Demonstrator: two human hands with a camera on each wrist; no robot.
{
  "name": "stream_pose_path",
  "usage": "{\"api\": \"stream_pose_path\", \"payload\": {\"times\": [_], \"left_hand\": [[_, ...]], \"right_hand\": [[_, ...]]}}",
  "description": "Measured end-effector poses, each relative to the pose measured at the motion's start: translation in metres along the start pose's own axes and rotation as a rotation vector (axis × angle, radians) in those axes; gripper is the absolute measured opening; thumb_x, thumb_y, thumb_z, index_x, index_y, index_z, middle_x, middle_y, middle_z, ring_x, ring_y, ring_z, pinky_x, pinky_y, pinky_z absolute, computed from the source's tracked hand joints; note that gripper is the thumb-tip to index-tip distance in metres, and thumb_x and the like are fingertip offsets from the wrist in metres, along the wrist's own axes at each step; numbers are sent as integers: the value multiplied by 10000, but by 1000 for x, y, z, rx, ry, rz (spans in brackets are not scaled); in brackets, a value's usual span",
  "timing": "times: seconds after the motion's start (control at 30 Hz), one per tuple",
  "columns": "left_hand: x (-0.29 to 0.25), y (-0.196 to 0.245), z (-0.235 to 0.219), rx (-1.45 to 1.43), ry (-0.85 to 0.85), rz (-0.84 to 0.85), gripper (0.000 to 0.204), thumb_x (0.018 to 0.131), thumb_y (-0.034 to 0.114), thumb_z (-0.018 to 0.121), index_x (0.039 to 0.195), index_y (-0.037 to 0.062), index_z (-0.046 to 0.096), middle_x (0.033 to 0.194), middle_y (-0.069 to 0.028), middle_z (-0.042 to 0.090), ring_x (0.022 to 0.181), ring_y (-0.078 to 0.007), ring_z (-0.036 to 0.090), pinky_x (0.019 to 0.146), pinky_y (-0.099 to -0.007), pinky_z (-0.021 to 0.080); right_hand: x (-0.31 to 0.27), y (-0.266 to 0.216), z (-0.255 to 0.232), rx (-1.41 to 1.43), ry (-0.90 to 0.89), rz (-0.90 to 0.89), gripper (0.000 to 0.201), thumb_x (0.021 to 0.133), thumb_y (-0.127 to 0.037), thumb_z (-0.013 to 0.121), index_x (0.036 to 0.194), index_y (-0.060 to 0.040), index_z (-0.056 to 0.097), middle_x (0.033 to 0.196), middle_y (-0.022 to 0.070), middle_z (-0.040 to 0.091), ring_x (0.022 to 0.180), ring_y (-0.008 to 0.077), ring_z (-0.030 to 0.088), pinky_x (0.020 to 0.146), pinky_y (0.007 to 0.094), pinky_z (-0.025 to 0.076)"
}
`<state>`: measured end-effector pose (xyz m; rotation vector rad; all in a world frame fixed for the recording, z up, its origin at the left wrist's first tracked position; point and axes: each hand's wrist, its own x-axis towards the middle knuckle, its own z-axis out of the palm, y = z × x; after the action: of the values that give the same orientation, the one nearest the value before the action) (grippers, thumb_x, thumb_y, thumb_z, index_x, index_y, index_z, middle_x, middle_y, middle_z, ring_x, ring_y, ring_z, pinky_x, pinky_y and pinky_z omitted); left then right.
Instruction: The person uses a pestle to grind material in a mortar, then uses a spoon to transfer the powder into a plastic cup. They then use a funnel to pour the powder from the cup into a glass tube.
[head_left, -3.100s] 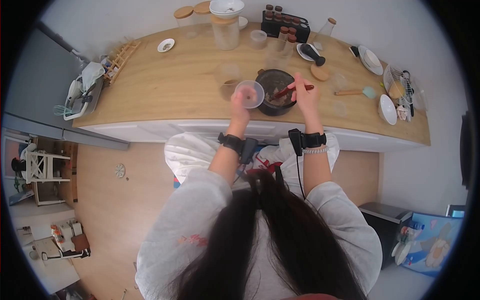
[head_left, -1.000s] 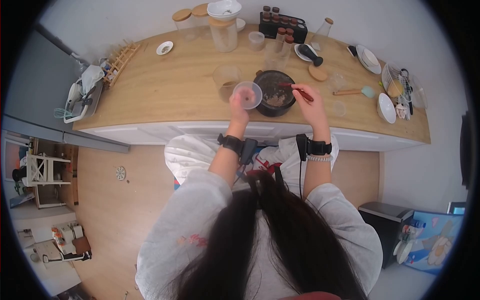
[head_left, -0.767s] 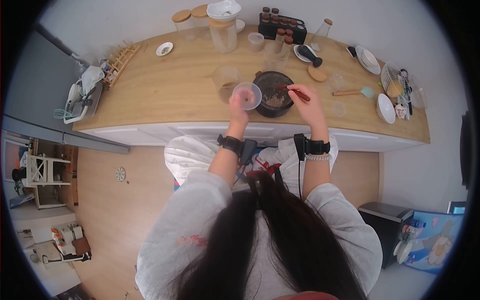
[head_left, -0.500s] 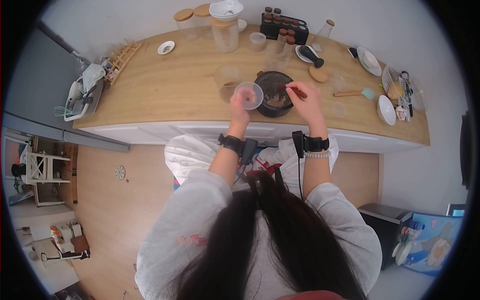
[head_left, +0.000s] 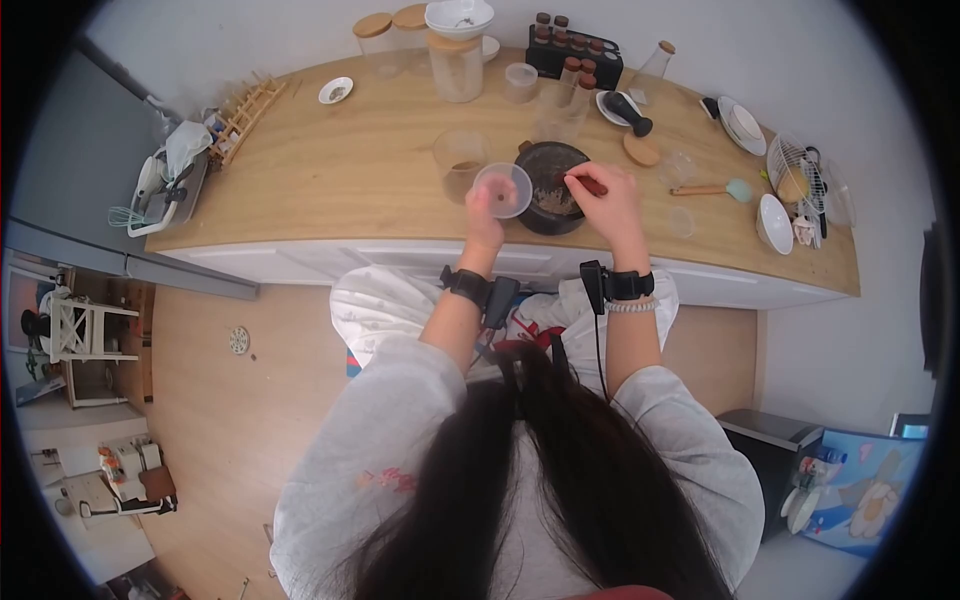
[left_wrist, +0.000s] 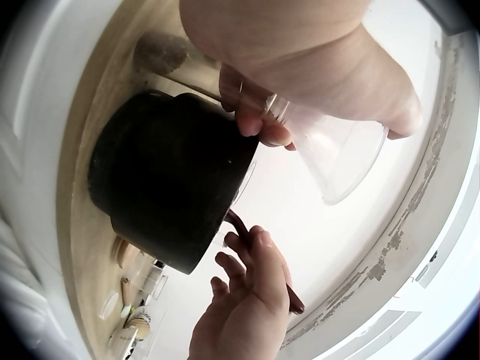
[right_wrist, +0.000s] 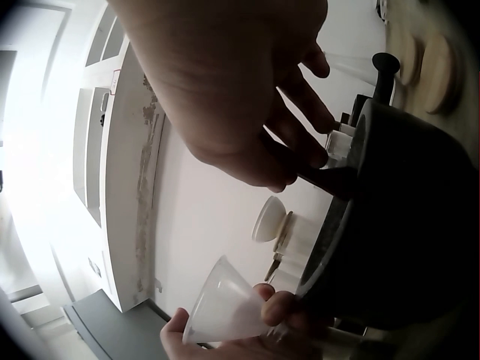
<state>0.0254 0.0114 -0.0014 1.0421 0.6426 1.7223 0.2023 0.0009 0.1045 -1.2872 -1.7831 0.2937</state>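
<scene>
My left hand (head_left: pixel 484 222) holds a clear plastic funnel (left_wrist: pixel 339 154) by its narrow end, beside the left rim of a black mortar (left_wrist: pixel 169 184). The funnel's wide mouth faces up in the head view. In my right hand (head_left: pixel 615 208) I pinch a dark reddish-brown spoon (left_wrist: pixel 295 300) by its handle. Its working end dips inside the mortar and is mostly hidden by my fingers in the head view. Light brown crushed bits (head_left: pixel 553 200) lie on the mortar's floor. Just behind my left hand stands a clear jar (head_left: pixel 460 150) with brown contents low inside.
Behind the mortar stand a clear container (head_left: pixel 560 115) and a black rack of spice bottles (head_left: pixel 572 58). A black pestle (head_left: pixel 628 114) rests on a white dish. Further right lie a round wooden lid (head_left: pixel 641 150), a spatula (head_left: pixel 738 190) and a white bowl (head_left: pixel 774 223).
My right hand first drew right, lifting the spoon toward the mortar's back rim, then came back left with the spoon lower inside. My left hand stays nearly still with the funnel.
</scene>
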Motion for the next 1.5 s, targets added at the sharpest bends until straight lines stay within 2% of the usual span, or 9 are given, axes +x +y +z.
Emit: {"api": "stream_pose_path", "payload": {"times": [0.3, 0.4, 0.5, 0.7, 1.0, 1.1, 1.3, 1.4, 1.5], "left_hand": [[1, 5, 3, 13, 3, 10, 518, 835, 489, 381, 870, 4, 558, 805, -63, 571, 773, -164, 535, 707, -285, 424], [2, 2, 0, -3, -26, -11, 516, 837, 488, 380, 869, 5, 556, 804, -62, 570, 769, -161, 533, 709, -284, 419], [1, 1, -1, -1, -34, 0, 516, 838, 488, 380, 874, 4, 556, 805, -61, 571, 769, -161, 533, 706, -287, 418], [2, 8, 9, 9, 46, 39, 486, 852, 462, 394, 819, 8, 565, 727, -41, 555, 677, -135, 507, 642, -260, 376], [2, -5, -3, 23, -17, 21, 507, 843, 476, 378, 909, 8, 560, 834, -67, 579, 800, -163, 544, 716, -296, 437], [1, -4, -1, 1, 3, 4, 510, 838, 486, 386, 915, 13, 561, 833, -63, 579, 807, -162, 544, 714, -294, 437], [1, -5, -2, -49, -5, -4, 501, 838, 479, 389, 914, 16, 563, 845, -65, 582, 811, -168, 544, 713, -293, 440], [1, -3, -3, -10, -15, 6, 490, 839, 465, 385, 912, 15, 564, 848, -69, 582, 814, -169, 544, 718, -293, 439], [1, -2, -1, -16, 0, -9, 483, 842, 454, 376, 906, 15, 566, 847, -68, 581, 813, -171, 543, 719, -295, 436]], "right_hand": [[2, -8, 6, -93, 55, -15, 264, 769, -315, 647, 643, -84, 621, 530, 38, 538, 557, 193, 511, 579, 323, 333], [3, 12, 15, 54, -66, 279, 324, 784, -333, 639, 622, -54, 614, 475, 56, 513, 453, 199, 462, 484, 306, 335], [7, 1, 20, 267, 89, 242, 368, 801, -344, 628, 609, -30, 606, 455, 69, 503, 394, 188, 422, 423, 282, 321], [5, 15, 25, 205, 47, 315, 410, 853, -366, 580, 701, 12, 629, 524, 16, 518, 480, 63, 422, 450, 235, 320], [7, 15, 24, 138, 90, 371, 443, 843, -427, 552, 667, -25, 612, 525, 89, 550, 498, 203, 517, 543, 295, 406], [8, 18, 24, 192, 111, 341, 447, 848, -412, 567, 724, 13, 626, 538, 42, 558, 496, 89, 509, 492, 232, 382], [8, 17, 20, 122, 66, 349, 427, 850, -406, 564, 708, -10, 637, 527, 42, 566, 502, 94, 521, 505, 247, 399], [9, 8, 12, 92, 85, 240, 431, 849, -454, 523, 646, -86, 624, 536, 44, 558, 553, 196, 523, 727, 324, 319], [7, 12, 12, -24, -6, 141, 425, 846, -457, 521, 647, -98, 629, 561, 30, 573, 621, 178, 526, 772, 332, 277]]}}
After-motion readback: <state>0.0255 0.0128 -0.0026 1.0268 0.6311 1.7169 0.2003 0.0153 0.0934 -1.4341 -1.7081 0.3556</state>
